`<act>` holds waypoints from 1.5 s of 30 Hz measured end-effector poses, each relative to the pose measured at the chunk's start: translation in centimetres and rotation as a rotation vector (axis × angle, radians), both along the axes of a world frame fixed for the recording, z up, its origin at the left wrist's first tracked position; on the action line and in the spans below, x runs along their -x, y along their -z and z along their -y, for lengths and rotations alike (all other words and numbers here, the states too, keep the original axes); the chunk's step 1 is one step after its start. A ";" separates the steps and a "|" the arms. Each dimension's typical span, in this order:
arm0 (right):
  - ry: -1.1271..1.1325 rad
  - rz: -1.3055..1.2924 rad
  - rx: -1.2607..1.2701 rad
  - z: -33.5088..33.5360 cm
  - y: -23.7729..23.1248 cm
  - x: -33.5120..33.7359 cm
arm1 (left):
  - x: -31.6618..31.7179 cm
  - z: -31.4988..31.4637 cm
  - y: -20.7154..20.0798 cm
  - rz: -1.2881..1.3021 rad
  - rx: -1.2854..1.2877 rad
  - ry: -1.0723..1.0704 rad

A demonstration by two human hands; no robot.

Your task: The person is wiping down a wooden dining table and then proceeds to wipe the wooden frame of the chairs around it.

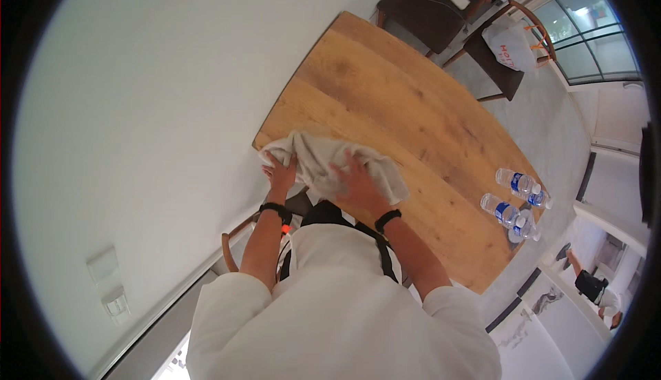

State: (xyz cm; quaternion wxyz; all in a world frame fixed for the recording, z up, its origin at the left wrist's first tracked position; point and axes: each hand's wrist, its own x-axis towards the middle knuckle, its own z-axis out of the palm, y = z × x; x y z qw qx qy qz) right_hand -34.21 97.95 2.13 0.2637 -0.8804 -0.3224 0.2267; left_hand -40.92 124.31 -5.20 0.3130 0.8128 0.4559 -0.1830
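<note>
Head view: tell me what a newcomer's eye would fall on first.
The broad wooden table would likely draw the eye first, across the middle. At its near left edge, the left hand and blurred right hand are on a crumpled pale cloth. Clear bottles with blue labels show at the table's right end.

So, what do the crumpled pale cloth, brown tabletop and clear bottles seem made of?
Crumpled pale cloth: matte, soft fabric by its rounded folds; fibre unclear. Brown tabletop: satin wood, possibly veneer, with grain and knots. Clear bottles: probably glossy plastic, given their transparency and highlights.
</note>
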 end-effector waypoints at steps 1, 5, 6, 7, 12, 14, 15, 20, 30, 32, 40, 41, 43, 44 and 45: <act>-0.073 0.003 -0.043 -0.3 -0.2 0.9 | -0.2 0.0 0.1 0.003 0.003 0.009; -0.098 0.073 -0.055 0.2 2.1 -0.3 | -2.6 0.3 0.8 -0.074 -0.142 0.187; -0.078 0.073 -0.051 0.7 2.9 -0.8 | -3.3 0.6 1.1 -0.036 -0.175 0.224; -0.004 0.087 -0.058 1.3 3.6 -1.4 | -4.0 0.9 1.5 0.002 -0.210 0.258; 0.300 0.286 0.076 6.0 5.6 -8.4 | -6.7 11.9 1.7 -0.048 -0.053 1.211; 0.437 0.395 0.156 5.5 4.0 -12.3 | -5.0 14.8 4.4 0.290 -0.071 0.983; 0.524 0.421 0.225 7.0 4.1 -13.8 | -5.2 17.0 3.6 0.292 -0.049 1.018; 0.801 0.262 0.420 11.6 2.4 -16.5 | -6.0 20.1 -0.4 0.435 0.123 1.151; 0.764 0.083 0.078 11.0 2.9 -4.1 | -5.9 9.7 2.6 0.257 -0.169 1.041; 0.748 0.117 0.215 10.9 3.3 -1.5 | -11.3 11.4 -0.9 -0.189 -0.266 1.402; 0.710 -0.006 0.011 4.6 1.2 -9.0 | -30.9 8.3 -1.7 0.210 0.034 0.601; 0.688 0.046 -0.077 4.0 1.5 -10.2 | -33.2 8.2 -1.6 0.177 0.044 0.568; 0.649 0.021 -0.135 2.8 2.7 -12.7 | -37.1 7.7 -0.4 0.156 -0.032 0.575; 0.607 0.005 -0.183 2.1 3.3 -14.2 | -39.2 7.1 0.0 0.142 -0.098 0.578; 0.613 0.009 -0.204 1.8 3.9 -15.6 | -41.3 6.4 0.4 0.146 -0.119 0.585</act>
